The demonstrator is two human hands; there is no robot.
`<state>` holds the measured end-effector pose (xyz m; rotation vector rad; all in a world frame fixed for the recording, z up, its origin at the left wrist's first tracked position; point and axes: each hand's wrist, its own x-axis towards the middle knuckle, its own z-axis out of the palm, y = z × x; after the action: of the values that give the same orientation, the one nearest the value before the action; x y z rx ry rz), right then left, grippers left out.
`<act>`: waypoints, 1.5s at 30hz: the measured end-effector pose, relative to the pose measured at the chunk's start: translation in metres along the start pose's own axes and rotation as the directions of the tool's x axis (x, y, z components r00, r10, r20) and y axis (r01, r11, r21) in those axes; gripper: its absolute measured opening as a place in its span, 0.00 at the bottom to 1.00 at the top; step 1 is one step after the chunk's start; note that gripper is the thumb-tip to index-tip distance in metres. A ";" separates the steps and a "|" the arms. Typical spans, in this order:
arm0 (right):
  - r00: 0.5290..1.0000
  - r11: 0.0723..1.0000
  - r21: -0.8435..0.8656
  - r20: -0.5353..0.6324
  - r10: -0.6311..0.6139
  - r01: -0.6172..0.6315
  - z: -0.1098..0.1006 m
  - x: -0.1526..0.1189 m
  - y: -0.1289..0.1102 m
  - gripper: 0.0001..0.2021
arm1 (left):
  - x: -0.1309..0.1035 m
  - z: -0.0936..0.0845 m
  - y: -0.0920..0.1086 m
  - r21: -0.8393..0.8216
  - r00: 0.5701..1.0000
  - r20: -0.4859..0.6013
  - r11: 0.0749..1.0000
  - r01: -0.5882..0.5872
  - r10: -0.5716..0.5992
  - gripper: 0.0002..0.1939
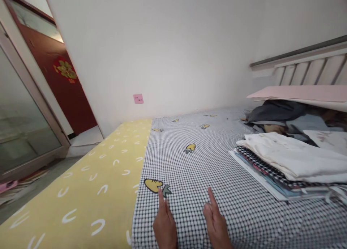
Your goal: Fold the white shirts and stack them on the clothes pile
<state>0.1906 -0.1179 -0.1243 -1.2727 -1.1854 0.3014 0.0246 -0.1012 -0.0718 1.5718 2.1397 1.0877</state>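
Note:
My left hand [165, 225] is over the checked part of the bedsheet [187, 176], with its index finger pointing forward beside a printed yellow carrot [152, 185]. A short way to its right is my right hand [216, 223], also with its index finger stretched out and the thumb beside it. Both hands hold nothing. The other fingers are mostly turned away or hidden. Whether the hands touch the sheet I cannot tell. To the right of my right hand lies a stack of folded clothes [292, 158], white on top, with black-and-white checked and light blue cloth beneath.
Behind the stack is a dark heap of clothes [276, 111] under a pink board [300, 92]. A radiator [311, 70] and a grey pipe [295, 51] run along the right wall. The sheet's yellow side [108, 169] is at left, near a glass door [24, 108].

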 end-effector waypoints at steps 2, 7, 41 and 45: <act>1.000 1.000 -0.013 -0.009 -0.015 0.014 0.001 0.000 0.002 0.31 | 0.000 0.000 0.000 -0.010 1.000 -0.009 1.000 0.002 -0.003 0.28; 1.000 0.999 -0.032 -0.001 -0.012 0.012 0.000 0.000 0.001 0.30 | -0.001 0.000 0.000 -0.017 1.000 -0.007 1.000 0.009 -0.009 0.28; 0.994 0.996 -0.015 0.066 -0.089 0.091 -0.007 0.003 -0.010 0.32 | -0.005 0.006 -0.004 0.015 0.997 -0.049 0.998 -0.065 0.065 0.29; 0.996 0.996 -0.030 0.053 -0.078 0.080 -0.008 0.004 -0.016 0.33 | -0.005 0.005 -0.003 0.051 0.997 -0.042 0.997 -0.062 0.065 0.29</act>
<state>0.1924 -0.1252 -0.1077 -1.2490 -1.2857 0.2589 0.0278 -0.1041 -0.0786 1.6636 2.1747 1.1064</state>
